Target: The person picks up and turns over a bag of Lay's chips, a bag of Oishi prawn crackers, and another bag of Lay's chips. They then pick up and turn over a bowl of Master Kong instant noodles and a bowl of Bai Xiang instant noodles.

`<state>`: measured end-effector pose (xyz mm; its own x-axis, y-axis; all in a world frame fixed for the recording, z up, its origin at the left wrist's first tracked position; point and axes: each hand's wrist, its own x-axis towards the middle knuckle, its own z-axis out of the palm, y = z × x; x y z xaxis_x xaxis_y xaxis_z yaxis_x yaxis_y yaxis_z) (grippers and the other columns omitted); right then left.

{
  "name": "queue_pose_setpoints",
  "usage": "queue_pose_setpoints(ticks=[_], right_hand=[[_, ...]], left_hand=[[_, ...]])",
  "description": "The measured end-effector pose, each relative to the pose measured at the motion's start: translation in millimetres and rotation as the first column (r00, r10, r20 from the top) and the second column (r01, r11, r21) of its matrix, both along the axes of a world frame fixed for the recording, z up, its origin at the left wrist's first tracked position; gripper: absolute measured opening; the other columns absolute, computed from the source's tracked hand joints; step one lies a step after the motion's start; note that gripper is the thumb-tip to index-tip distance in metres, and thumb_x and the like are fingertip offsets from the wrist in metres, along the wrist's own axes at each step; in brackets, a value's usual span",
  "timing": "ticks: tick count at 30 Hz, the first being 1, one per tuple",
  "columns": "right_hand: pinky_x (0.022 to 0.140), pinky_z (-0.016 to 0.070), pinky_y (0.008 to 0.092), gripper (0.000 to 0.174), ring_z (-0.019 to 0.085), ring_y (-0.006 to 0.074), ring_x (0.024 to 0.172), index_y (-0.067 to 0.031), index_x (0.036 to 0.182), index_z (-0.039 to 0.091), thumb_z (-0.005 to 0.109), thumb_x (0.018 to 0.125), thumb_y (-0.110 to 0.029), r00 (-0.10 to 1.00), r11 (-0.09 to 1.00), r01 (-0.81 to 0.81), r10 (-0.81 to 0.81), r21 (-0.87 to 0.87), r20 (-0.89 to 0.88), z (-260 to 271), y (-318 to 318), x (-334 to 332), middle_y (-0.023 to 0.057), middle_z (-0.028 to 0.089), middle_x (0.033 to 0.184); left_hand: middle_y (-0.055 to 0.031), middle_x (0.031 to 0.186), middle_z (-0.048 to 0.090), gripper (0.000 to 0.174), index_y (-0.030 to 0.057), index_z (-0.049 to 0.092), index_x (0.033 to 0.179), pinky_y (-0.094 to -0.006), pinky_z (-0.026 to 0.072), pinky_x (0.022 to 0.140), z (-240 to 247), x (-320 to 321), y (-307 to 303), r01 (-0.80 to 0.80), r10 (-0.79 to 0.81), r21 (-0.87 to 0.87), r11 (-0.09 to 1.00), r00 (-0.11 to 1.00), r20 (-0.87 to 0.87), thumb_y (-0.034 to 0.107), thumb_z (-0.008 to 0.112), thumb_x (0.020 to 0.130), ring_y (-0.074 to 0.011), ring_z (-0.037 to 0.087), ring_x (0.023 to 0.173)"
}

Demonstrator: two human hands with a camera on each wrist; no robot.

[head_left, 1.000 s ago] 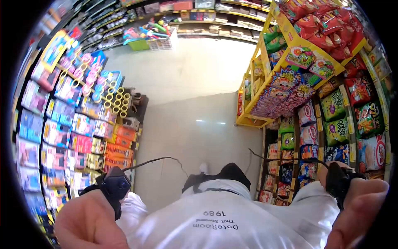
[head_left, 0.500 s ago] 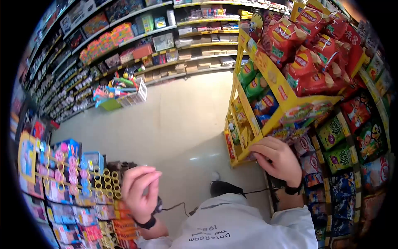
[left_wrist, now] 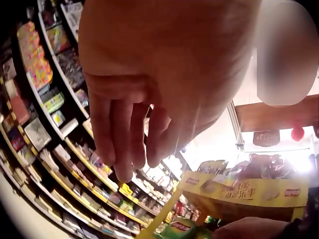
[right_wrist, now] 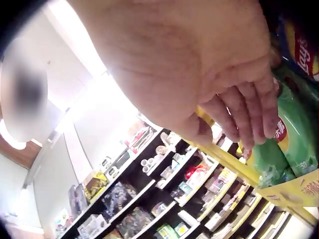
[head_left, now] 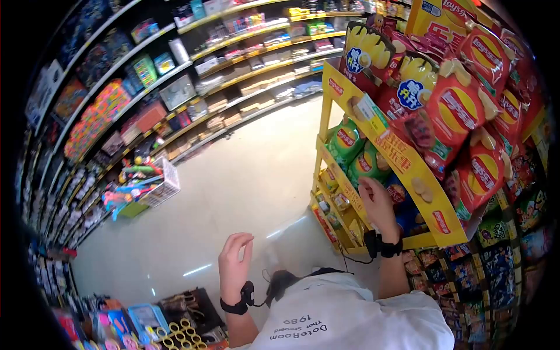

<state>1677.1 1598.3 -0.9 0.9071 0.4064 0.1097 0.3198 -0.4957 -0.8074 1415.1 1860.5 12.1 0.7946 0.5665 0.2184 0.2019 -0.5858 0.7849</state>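
My right hand (head_left: 379,207) is at the side of a yellow chip display rack (head_left: 326,111), its fingers loosely bent and holding nothing. Just beyond its fingertips is a green bag of Lay's chips (head_left: 368,162), with a second green bag beside it on the same shelf. In the right wrist view the fingers overlap the edge of a green bag (right_wrist: 298,130). Over the floor, away from the rack, my left hand (head_left: 234,265) hangs in the air, relaxed, with nothing in it; the left wrist view shows its fingers (left_wrist: 123,142) drooping.
Red chip bags (head_left: 458,111) are heaped on top of the rack. Blue bags (head_left: 398,192) lie beside the green ones. A white basket (head_left: 166,184) of colourful toys stands on the floor (head_left: 245,169) at left. Stocked shelves (head_left: 233,81) line the back; snack shelves (head_left: 493,280) run at right.
The view has swung toward the rack, which now looks nearer. Both hands rose from low at the body's sides; the right one came up to the green chip bags.
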Motion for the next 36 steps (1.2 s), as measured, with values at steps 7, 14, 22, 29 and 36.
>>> queue_pose_setpoints(ticks=[7, 14, 22, 29, 36], right_hand=[[0.086, 0.0525, 0.0401, 0.04, 0.065, 0.031, 0.105, 0.0023, 0.132, 0.055, 0.054, 0.104, -0.026, 0.915, 0.915, 0.378, -0.392, -0.141, -0.092, -53.9, 75.7, 45.2, 0.019, 0.064, 0.124], [0.096, 0.0482, 0.0424, 0.054, 0.061, 0.0359, 0.112, 0.0063, 0.139, 0.041, 0.058, 0.102, -0.03, 0.775, 0.779, 0.619, -0.587, 0.099, -0.234, -58.1, 125.0, 70.0, 0.0251, 0.06, 0.125], [0.108, 0.0363, 0.0454, 0.06, 0.045, 0.046, 0.128, 0.0048, 0.146, 0.034, 0.057, 0.102, -0.028, 0.73, 0.736, 0.676, -0.662, -0.037, 0.169, -109.8, 129.6, 97.6, 0.0294, 0.046, 0.141], [0.104, 0.0406, 0.0461, 0.059, 0.049, 0.0472, 0.124, 0.0069, 0.143, 0.038, 0.058, 0.101, -0.029, 0.62, 0.619, 0.784, -0.784, 0.038, -0.017, -62.4, 156.4, 78.3, 0.03, 0.049, 0.137], [0.093, 0.0491, 0.0394, 0.049, 0.061, 0.0311, 0.109, 0.0055, 0.141, 0.042, 0.056, 0.105, -0.025, 0.353, 0.325, 0.903, -0.934, 0.282, -0.055, -54.4, 187.8, 63.1, 0.0248, 0.057, 0.13]], left_hand=[[-0.0157, 0.137, 0.057, 0.034, 0.0038, 0.062, 0.126, -0.0391, 0.0504, 0.101, -56.3, 190.6, 89.7, 0.678, -0.668, 0.001, 0.735, 0.724, 0.171, 0.003, 0.063, 0.092, -0.0315, 0.057, 0.123], [-0.0366, 0.148, 0.034, 0.061, -0.0103, 0.039, 0.142, -0.043, 0.0376, 0.114, -65.5, 346.7, 47.6, 0.856, -0.934, 0.374, 0.356, 0.324, 0.147, 0.0, 0.06, 0.086, -0.0497, 0.037, 0.138], [-0.0349, 0.141, 0.04, 0.074, -0.0076, 0.022, 0.153, -0.0476, 0.0469, 0.1, -84.8, 403.6, 5.2, 0.806, -0.829, 0.2, 0.557, 0.552, 0.088, 0.0, 0.057, 0.088, -0.0518, 0.046, 0.126], [-0.0292, 0.144, 0.042, 0.063, -0.0036, 0.038, 0.144, -0.0493, 0.0381, 0.111, -62.1, 411.1, 25.0, 0.954, -0.936, -0.096, 0.283, 0.296, 0.19, 0.0, 0.06, 0.085, -0.0462, 0.041, 0.134], [-0.0226, 0.156, 0.035, 0.071, 0.0037, 0.031, 0.154, -0.0546, 0.0228, 0.121, -47.0, 418.7, 46.8, 0.972, -0.939, 0.235, -0.002, -0.083, 0.335, -0.005, 0.055, 0.088, -0.0417, 0.032, 0.145]])
